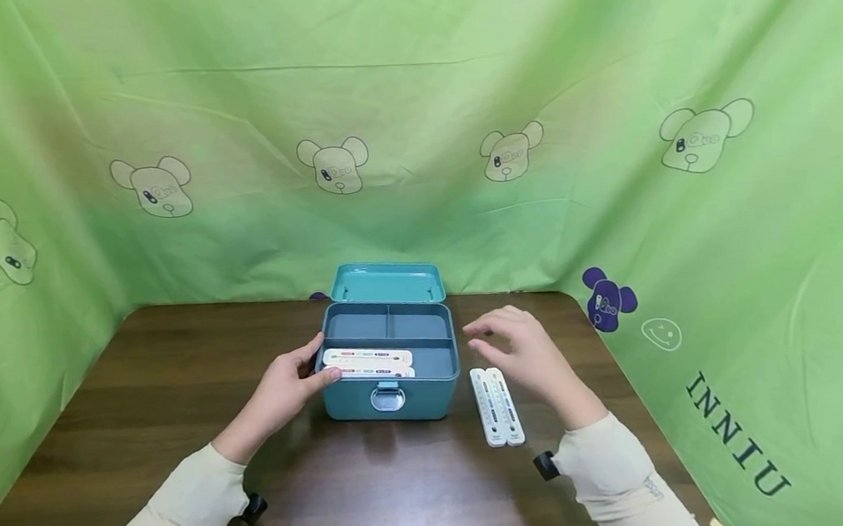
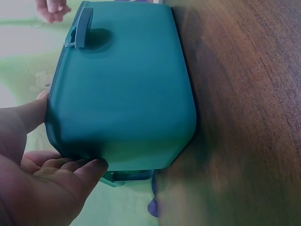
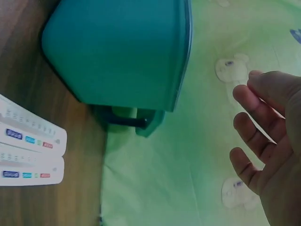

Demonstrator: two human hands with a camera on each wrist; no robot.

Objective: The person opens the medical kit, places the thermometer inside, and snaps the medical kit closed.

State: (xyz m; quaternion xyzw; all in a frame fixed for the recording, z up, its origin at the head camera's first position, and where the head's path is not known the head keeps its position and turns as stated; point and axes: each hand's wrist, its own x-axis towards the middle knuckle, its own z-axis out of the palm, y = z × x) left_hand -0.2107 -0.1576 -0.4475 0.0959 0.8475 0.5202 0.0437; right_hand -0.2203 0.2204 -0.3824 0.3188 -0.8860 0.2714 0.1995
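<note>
Fingers of the left hand [image 1: 288, 389] rest against the left end of the teal box [image 1: 388, 358], the thumb laid over the rim onto the two white strips [image 1: 368, 363] lying in its front compartment; the left wrist view shows the fingers curled loosely under the box's corner, steadying rather than clamping. The box sits at the centre of the head view on the dark wooden table [image 1: 139, 388], lid [image 1: 387, 283] tipped back, grey latch [image 1: 387, 396] facing the person. It looks like stiff, smooth, light plastic, likely to skid on the wood, so a grip at both ends would suit it. To the lower right of it lie two more white strips [image 1: 497, 405], side by side and touching; thin, flat and rigid-looking, they are best pinched by their long edges. Above them hovers the right hand [image 1: 527, 350], fingers spread and relaxed, holding nothing.
</note>
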